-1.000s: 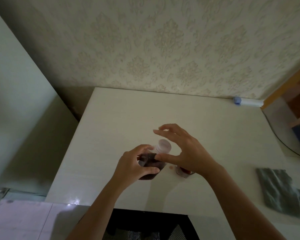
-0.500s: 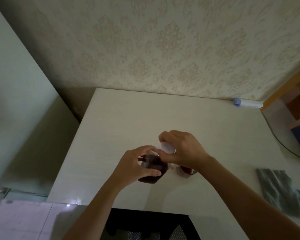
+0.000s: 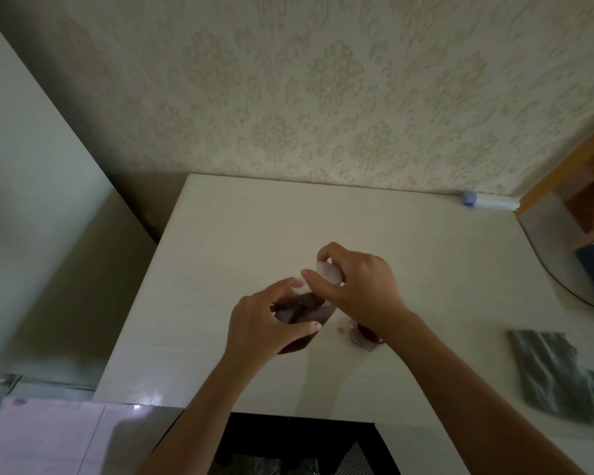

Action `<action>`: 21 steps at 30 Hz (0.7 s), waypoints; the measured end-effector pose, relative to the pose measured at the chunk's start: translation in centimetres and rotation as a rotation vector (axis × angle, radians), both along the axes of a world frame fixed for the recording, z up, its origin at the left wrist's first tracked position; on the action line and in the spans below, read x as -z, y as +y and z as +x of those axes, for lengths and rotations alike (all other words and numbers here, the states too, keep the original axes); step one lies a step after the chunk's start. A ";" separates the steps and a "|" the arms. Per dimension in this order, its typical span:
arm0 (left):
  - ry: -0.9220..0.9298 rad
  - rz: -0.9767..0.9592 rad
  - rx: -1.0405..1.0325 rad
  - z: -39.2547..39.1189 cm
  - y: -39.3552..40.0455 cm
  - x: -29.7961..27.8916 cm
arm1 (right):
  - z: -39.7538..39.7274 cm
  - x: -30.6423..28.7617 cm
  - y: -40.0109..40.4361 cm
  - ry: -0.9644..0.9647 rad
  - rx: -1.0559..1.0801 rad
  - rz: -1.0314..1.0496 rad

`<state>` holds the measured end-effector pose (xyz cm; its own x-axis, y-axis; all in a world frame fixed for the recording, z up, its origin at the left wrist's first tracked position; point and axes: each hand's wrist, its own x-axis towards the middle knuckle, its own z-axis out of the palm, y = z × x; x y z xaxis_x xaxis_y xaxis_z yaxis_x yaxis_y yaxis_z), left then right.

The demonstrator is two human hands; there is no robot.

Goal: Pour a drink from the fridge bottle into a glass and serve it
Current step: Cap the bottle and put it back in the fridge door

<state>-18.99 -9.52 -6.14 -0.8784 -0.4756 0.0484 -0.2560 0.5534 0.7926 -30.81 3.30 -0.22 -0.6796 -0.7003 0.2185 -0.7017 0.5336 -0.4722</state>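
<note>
The white table (image 3: 220, 255) stood with its far edge against the patterned wallpaper (image 3: 357, 80), and a pale green surface (image 3: 31, 166) rose well beyond its left edge. Toward the middle of the table, nearer the front edge than the far one, the left hand (image 3: 264, 323) was wrapped around the bottle (image 3: 302, 311), fingers curled over its far side and thumb pressed across the near side. The bottle was clear plastic, held dark reddish-brown drink, and leaned with its top toward the right. Whether its base touched the table could not be told, since the hand hid it. At the bottle's top, the right hand (image 3: 360, 289) pinched the pale translucent cap (image 3: 330, 274) between thumb and curled fingers, clamped on it. Whether the cap was still seated on the neck could not be made out. Just right of the bottle, a small reddish drop (image 3: 340, 330) marked the table. Beside that, half hidden under the right wrist, stood the glass (image 3: 362, 337) with dark red drink in it. Near the front right corner lay a crumpled grey cloth (image 3: 559, 375). At the far right corner, against the wall, lay a small white tube with a blue cap (image 3: 487, 201).
</note>
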 end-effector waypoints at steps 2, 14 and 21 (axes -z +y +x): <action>-0.026 0.208 0.137 0.0 -1.0 -0.4 | -0.4 -0.4 0.8 0.020 -0.193 -0.013; 0.046 -0.329 -0.032 0.2 2.8 -0.2 | 0.2 1.8 0.8 0.182 0.103 0.048; 0.070 -0.196 -0.102 0.1 2.3 0.1 | 1.1 1.4 3.0 -0.148 0.122 0.060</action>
<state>-18.86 -7.21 -6.20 -0.8175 -0.5373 0.2072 -0.2670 0.6725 0.6903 -29.76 6.32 -1.59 -0.7820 -0.6194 0.0700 -0.5551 0.6409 -0.5302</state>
